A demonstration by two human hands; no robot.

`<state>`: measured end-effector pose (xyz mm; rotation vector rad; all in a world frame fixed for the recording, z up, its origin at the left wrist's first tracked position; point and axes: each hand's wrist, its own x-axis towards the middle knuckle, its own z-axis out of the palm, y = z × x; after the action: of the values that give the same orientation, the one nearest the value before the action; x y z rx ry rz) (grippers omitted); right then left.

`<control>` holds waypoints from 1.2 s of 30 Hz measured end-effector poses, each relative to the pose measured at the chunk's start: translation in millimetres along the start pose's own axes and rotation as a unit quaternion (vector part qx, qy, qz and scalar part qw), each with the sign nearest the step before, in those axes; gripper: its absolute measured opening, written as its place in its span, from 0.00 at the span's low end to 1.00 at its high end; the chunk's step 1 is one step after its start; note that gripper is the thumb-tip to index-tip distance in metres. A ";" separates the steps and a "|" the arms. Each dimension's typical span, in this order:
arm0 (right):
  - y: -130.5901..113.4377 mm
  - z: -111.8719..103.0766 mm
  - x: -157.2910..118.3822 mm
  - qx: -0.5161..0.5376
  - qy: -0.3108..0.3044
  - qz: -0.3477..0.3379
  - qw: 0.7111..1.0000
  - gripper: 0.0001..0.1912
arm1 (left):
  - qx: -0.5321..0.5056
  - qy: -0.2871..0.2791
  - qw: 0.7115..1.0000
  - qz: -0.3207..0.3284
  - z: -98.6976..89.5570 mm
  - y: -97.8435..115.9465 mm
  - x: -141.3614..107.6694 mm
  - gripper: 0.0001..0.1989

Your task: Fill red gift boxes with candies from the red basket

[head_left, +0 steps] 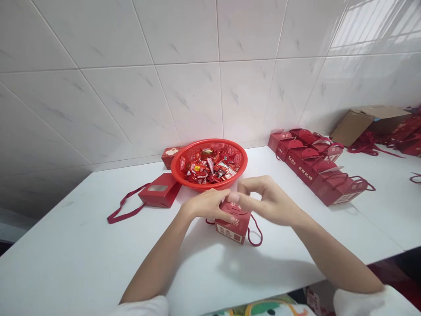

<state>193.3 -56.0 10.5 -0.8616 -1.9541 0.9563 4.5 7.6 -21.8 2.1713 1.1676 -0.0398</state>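
A small red gift box [230, 228] with gold print and dark red cord handles stands on the white table in front of me. My left hand [207, 204] grips it from the left, its thumb lying across the top and its fingers over the far side. From the right, my right hand [269, 202] is bent in a pinch at the far top edge, thumb against the lid; exactly what lies between its fingertips is hidden. Just behind the box sits a red plastic basket [242, 169] of wrapped candies [210, 166].
A red box with a window [159, 193] and ribbon lies left of the basket, near another small red box [167, 157]. At right stand several red gift boxes [305, 166] in rows. A cardboard box [353, 125] is farther back. White tiled wall [194, 101] bounds the table [82, 254].
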 end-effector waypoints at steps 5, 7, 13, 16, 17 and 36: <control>85.8 -17.7 -34.8 -0.173 -0.048 0.252 0.951 0.28 | 0.014 -0.055 0.998 0.002 -1.3 -7.6 8.6 0.27; 102.9 -15.0 -52.5 -0.103 -0.091 0.278 0.951 0.28 | 0.015 -0.057 0.998 0.003 -1.6 -7.8 9.4 0.27; 101.7 -1.8 -62.5 0.228 -0.108 0.268 0.930 0.21 | 0.018 -0.051 0.998 0.007 -2.8 -4.0 8.2 0.27; 92.5 -6.4 -51.9 0.325 -0.071 0.250 0.909 0.18 | 0.030 -0.032 0.999 -0.009 -2.5 -0.8 7.2 0.26; 88.6 -8.9 -48.2 0.342 -0.057 0.239 0.907 0.17 | 0.029 -0.024 0.999 -0.014 -2.3 0.5 6.7 0.26; 66.3 -21.2 -19.4 0.127 -0.027 0.197 0.972 0.18 | 0.073 -0.002 0.997 -0.034 -9.4 -9.6 3.5 0.11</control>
<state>235.5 -32.9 -43.3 -1.1025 -1.6838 1.4390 -3.2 19.1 -20.8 2.2551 1.2710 -0.1628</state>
